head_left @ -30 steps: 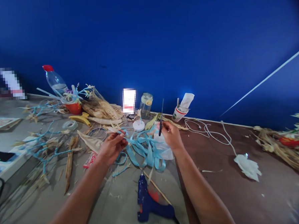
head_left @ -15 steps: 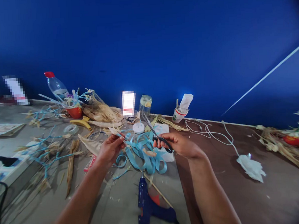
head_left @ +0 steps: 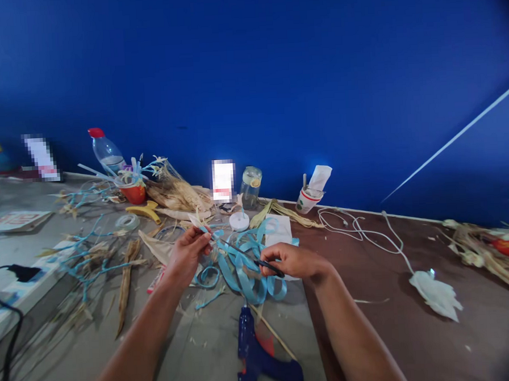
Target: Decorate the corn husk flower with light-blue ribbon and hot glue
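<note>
Biggest thing here is the blue wall (head_left: 274, 70) filling the whole far side, then the table (head_left: 392, 297), grey on the left and brown on the right. Dried husk piles sit at the far left (head_left: 173, 192) and at the right edge (head_left: 488, 252). A white cable (head_left: 358, 225) snakes across the brown part and ends by a white crumpled scrap (head_left: 437, 294).

Middle of the table: a tangle of light blue ribbon (head_left: 245, 265), right between the two hands. The left hand (head_left: 187, 256) has its fingers pinched on one end of the ribbon at the far left of the tangle. The right hand (head_left: 294, 260) is closed around the black handles of the scissors (head_left: 245, 254), whose blades point left toward the left hand's fingertips, just above the ribbon. Can't tell if the blades are touching it.

Nearer to the camera lies a blue glue gun (head_left: 257, 355), nozzle pointing at the ribbon. Far side: a plastic bottle with red cap (head_left: 106, 150), a glass jar (head_left: 251, 186), a paper cup (head_left: 308, 198) with a red band, a tape roll (head_left: 127, 221) and a small white disc (head_left: 239, 221).

Any labels are blurred out or too small to read, sorry.
</note>
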A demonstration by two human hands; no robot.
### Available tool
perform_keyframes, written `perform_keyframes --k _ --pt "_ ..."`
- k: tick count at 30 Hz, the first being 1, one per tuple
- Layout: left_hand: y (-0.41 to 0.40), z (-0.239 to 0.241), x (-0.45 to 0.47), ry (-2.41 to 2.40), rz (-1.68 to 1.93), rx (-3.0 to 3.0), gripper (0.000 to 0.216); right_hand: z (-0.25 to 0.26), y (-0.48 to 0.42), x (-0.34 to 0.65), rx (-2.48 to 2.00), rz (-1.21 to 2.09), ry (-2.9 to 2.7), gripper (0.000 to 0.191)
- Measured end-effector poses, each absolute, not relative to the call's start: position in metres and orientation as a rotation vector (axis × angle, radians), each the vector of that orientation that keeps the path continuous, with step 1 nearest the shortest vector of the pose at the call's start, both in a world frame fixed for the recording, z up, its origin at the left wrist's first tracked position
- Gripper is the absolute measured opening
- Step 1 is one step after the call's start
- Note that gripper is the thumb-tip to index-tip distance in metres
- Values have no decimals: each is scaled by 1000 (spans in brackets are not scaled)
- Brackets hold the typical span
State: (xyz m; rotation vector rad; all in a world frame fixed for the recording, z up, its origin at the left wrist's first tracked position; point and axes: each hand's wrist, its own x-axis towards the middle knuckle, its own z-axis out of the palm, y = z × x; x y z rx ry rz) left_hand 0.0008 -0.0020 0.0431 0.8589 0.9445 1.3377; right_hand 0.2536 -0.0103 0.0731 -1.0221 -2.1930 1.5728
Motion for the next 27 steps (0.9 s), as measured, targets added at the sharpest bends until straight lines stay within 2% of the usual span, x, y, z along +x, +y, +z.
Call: perform_keyframes --k 12,17,19,27 --pt "0 39 1 957 1351 790 25 66 -12 238 -1039 1854 -1881 30" --pt "2 36 -1 947 1341 757 25 63 -14 239 -1101 1878 -1903 55" --pt "2 35 -2 955 1340 753 25 65 -15 239 -1087 1838 -1963 58" --pt "2 37 -1 996 1354 806 26 62 -11 237 -947 1724 -2140 50"
